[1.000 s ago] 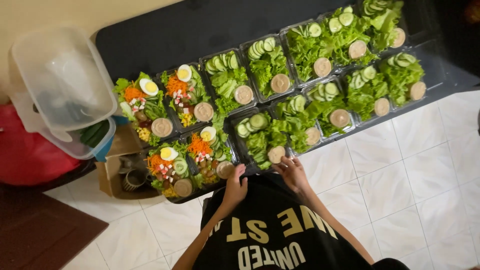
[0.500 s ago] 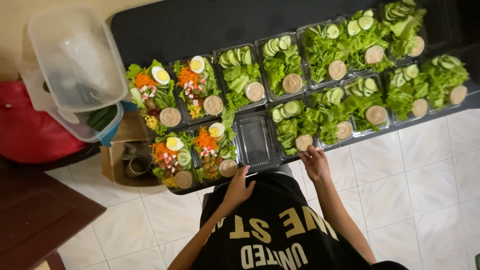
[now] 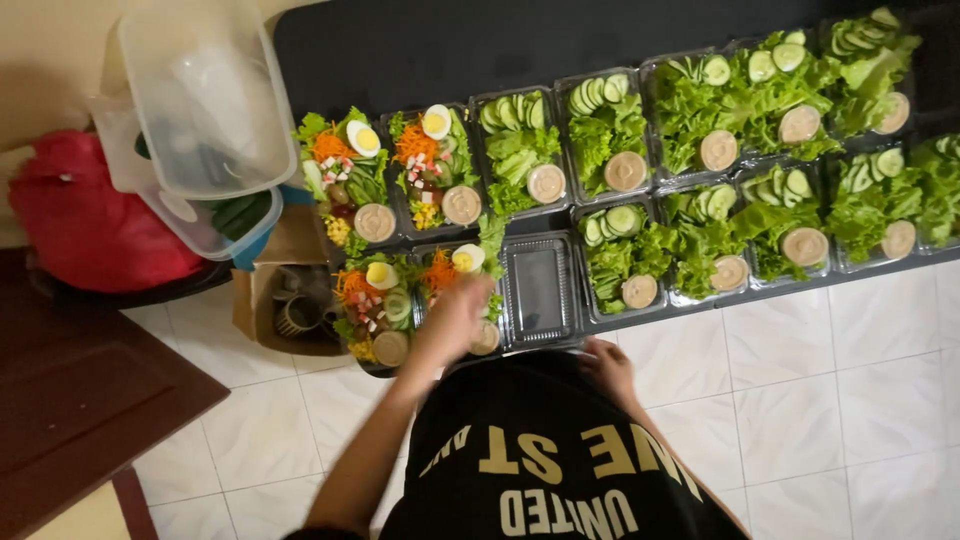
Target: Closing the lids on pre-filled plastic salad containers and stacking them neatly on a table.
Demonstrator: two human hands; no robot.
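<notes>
My left hand reaches out over a clear salad box holding carrot, half an egg and a sauce cup. The hand is blurred, so I cannot tell whether it grips anything. An empty clear plastic lid lies flat just right of that box. My right hand rests at the near edge of the black table, below the lid, with nothing in it. A lettuce and cucumber box stands beyond that hand.
Two rows of clear salad boxes cover the table to the right. Stacked clear plastic tubs stand at the left, over a red bag. A cardboard box sits on the white tiled floor, and a dark wooden panel lies at lower left.
My left hand has risen from beside my body to over the egg and carrot box. My right hand has drawn back from the lettuce box to the table edge. The view has shifted.
</notes>
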